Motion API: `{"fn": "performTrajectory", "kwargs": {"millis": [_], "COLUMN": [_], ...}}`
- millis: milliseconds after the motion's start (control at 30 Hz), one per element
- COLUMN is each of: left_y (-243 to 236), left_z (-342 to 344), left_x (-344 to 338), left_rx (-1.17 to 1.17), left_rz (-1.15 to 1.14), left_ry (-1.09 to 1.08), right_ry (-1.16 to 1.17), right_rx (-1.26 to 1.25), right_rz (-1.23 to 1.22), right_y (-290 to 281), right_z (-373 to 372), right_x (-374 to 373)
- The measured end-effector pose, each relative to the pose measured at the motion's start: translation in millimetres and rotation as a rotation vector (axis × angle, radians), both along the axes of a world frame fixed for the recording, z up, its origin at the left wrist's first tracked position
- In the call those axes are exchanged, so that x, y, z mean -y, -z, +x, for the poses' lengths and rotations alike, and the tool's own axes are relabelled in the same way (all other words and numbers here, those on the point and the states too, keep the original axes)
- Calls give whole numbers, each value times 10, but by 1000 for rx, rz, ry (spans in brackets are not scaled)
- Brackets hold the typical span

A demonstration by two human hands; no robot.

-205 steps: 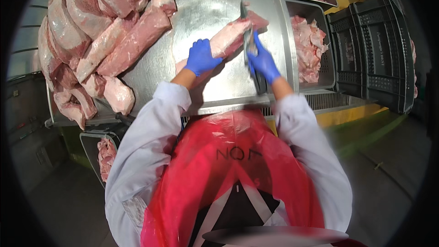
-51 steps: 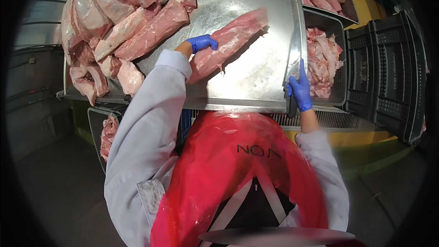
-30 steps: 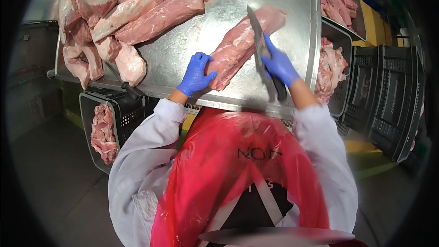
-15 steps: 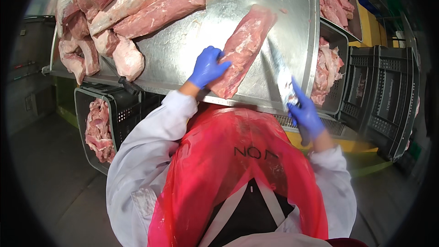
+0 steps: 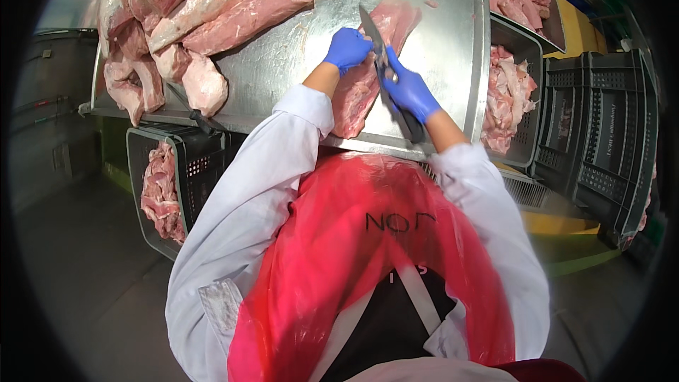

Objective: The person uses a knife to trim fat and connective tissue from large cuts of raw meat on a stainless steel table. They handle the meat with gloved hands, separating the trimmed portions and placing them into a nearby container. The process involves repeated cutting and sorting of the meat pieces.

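Observation:
A long pink cut of boneless meat lies slantwise on the metal work table. My left hand, in a blue glove, is closed with curled fingers at the meat's left edge, gripping it around mid-length. In my blue-gloved right hand is a knife, its dark handle coming out below the palm. The blade points away and to the left, over the meat, close beside my left fingertips. Whether its edge is in the meat I cannot tell.
Large meat cuts are heaped at the table's far left. A black-handled tool lies at the front edge there. Meat pieces fill a crate at the lower left, a tray at the far right and a bin. Dark crates stand beyond.
My right hand has brought the knife from the right side of the table leftward onto the meat. My left hand has moved farther up along the meat, its fingers now curled in.

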State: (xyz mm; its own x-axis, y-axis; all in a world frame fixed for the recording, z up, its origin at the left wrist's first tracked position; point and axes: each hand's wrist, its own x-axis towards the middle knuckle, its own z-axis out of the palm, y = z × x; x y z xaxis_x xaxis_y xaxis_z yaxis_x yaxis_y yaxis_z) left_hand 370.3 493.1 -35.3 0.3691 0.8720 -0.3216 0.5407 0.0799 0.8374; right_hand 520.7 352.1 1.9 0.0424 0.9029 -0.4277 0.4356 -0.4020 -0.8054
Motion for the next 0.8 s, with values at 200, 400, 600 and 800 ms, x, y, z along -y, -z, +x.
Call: {"fn": "performTrajectory", "kwargs": {"millis": [200, 400, 600, 800], "left_y": [-265, -167, -1018, -2152], "left_z": [-162, -184, -389, -2804], "left_x": [-131, -273, -246, 547], "left_rx": [180, 226, 691, 637], "left_rz": [-215, -37, -74, 224], "left_ry": [12, -52, -12, -447], "right_ry": [-228, -340, -318, 24], "right_rx": [92, 56, -50, -263], "right_rz": [-66, -155, -95, -5], "right_y": [-212, -286, -145, -268], "right_z": [67, 19, -138, 553], "right_x": [154, 111, -18, 45]}}
